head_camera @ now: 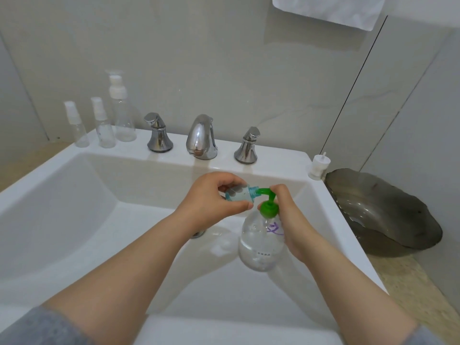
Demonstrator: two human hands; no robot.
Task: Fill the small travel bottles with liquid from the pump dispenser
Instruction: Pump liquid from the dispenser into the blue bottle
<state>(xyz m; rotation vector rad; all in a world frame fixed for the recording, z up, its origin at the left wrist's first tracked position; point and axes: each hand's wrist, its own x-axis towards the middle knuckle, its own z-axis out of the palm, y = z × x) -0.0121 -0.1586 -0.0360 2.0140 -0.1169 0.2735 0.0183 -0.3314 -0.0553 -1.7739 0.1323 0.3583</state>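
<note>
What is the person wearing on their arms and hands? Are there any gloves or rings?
No gloves. The left hand and right hand are bare, and no rings, watch or bracelets show. The left forearm and right forearm are uncovered too. Near the elbows there is soft grey cloth: the left sleeve and the right sleeve, both plain with no pattern showing.

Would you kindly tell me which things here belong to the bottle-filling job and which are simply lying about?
In the job: left hand gripping the travel bottle, right hand on the pump dispenser, three clear spray bottles on the ledge, loose spray cap.
Lying about: tap, grey bowl, white towel.
</note>
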